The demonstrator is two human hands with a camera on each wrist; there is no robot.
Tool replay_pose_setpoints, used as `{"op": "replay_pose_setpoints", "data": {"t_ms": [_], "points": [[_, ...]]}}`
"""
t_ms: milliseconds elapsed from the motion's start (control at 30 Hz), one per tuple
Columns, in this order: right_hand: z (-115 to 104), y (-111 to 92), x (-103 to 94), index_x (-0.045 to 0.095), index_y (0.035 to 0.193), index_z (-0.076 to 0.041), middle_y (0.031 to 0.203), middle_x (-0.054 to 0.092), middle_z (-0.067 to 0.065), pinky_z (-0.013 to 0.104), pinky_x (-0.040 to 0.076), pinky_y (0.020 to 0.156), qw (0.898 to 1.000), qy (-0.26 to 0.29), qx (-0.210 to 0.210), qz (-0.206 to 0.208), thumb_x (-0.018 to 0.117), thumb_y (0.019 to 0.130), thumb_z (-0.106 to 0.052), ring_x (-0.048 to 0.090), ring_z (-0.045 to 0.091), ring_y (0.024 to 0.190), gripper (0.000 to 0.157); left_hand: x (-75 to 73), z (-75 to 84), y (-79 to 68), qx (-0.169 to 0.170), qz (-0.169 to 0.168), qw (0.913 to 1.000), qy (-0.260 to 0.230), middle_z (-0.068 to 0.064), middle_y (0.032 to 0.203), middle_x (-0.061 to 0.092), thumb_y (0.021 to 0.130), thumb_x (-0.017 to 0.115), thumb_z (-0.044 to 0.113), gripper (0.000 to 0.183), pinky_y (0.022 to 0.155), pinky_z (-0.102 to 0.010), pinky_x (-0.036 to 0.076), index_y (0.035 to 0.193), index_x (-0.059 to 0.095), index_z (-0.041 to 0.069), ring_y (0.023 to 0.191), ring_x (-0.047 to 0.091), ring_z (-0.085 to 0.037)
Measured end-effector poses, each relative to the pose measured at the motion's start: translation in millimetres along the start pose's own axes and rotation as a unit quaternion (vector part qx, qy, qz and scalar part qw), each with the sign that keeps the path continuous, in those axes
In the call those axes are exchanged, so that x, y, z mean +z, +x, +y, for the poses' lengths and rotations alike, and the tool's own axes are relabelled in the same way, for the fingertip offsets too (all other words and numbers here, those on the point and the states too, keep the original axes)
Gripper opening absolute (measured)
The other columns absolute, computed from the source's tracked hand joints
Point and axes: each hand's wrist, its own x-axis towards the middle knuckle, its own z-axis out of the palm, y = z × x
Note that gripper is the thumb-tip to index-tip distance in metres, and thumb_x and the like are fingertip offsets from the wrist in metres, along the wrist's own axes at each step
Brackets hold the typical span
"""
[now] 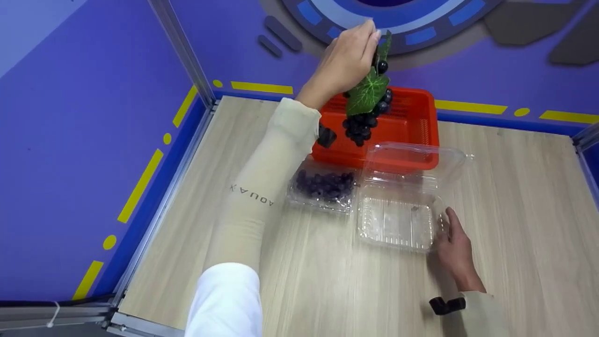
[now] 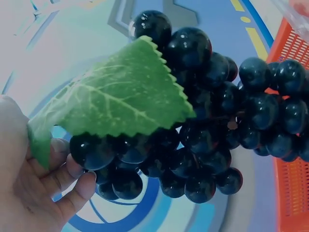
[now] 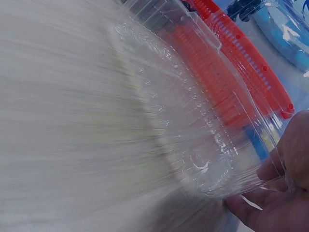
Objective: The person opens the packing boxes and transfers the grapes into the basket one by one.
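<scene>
My left hand (image 1: 348, 58) holds a bunch of dark grapes (image 1: 360, 125) by its top, above the red basket. Green leaves (image 1: 368, 93) hang from the bunch; in the left wrist view one leaf (image 2: 120, 96) covers part of the grapes, with the fingers curled at its upper end. My right hand (image 1: 454, 252) is at the right side of an open clear plastic box (image 1: 398, 222). From the right wrist view, thumb and fingers pinch the rim of this box (image 3: 193, 111) at a corner. Its lid (image 1: 416, 159) is folded back over the basket's front edge.
The red basket (image 1: 428, 124) stands at the back, against the purple wall panel (image 1: 262, 61). Another clear box (image 1: 323, 206) with dark grapes inside sits left of the open one. A black object (image 1: 326, 135) shows at the basket's left, partly behind the sleeve.
</scene>
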Motion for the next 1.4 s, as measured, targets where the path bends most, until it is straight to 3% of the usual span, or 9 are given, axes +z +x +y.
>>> {"op": "replay_pose_setpoints", "data": {"t_ms": [367, 667, 967, 1400], "points": [[0, -4, -2.3, 0.002, 0.157, -0.016, 0.163, 0.006, 0.017, 0.058, 0.023, 0.115, 1.000, -0.007, 0.000, 0.003, 0.033, 0.104, -0.013, 0.013, 0.042, 0.147, 0.061, 34.6, -16.7, -0.3, -0.053, -0.054, 0.9968, -0.022, 0.005, 0.077, 0.032, 0.106, 0.021, 0.035, 0.030, 0.062, -0.022, 0.026, 0.094, 0.040, 0.015, 0.065, 0.030, -0.011], [-1, -7, 0.0, 0.001, 0.156, -0.013, 0.162, 0.008, 0.018, 0.054, 0.023, 0.117, 1.000, -0.012, -0.010, 0.005, 0.031, 0.101, -0.003, 0.016, 0.042, 0.147, 0.064, 60.0, -36.9, -7.6, -0.097, -0.109, 0.9886, -0.038, 0.002, 0.079, 0.035, 0.105, 0.021, 0.037, 0.032, 0.062, -0.024, 0.027, 0.096, 0.040, 0.014, 0.066, 0.032, -0.015], [-1, -8, -1.5, 0.002, 0.157, -0.014, 0.161, 0.011, 0.019, 0.056, 0.022, 0.116, 1.000, -0.009, -0.009, 0.008, 0.032, 0.101, -0.004, 0.016, 0.042, 0.147, 0.064, 72.5, -49.2, -14.4, -0.133, -0.105, 0.9836, -0.060, 0.001, 0.080, 0.037, 0.105, 0.022, 0.039, 0.033, 0.062, -0.025, 0.030, 0.097, 0.042, 0.014, 0.068, 0.037, -0.016], [0, -13, -4.5, 0.004, 0.157, -0.015, 0.162, 0.011, 0.016, 0.055, 0.024, 0.116, 1.000, -0.001, -0.006, 0.012, 0.034, 0.101, -0.002, 0.021, 0.042, 0.146, 0.065, 93.5, -49.5, -17.1, -0.150, -0.116, 0.9800, -0.059, 0.001, 0.083, 0.042, 0.105, 0.030, 0.036, 0.026, 0.062, -0.023, 0.034, 0.099, 0.045, 0.015, 0.071, 0.043, -0.016]]}}
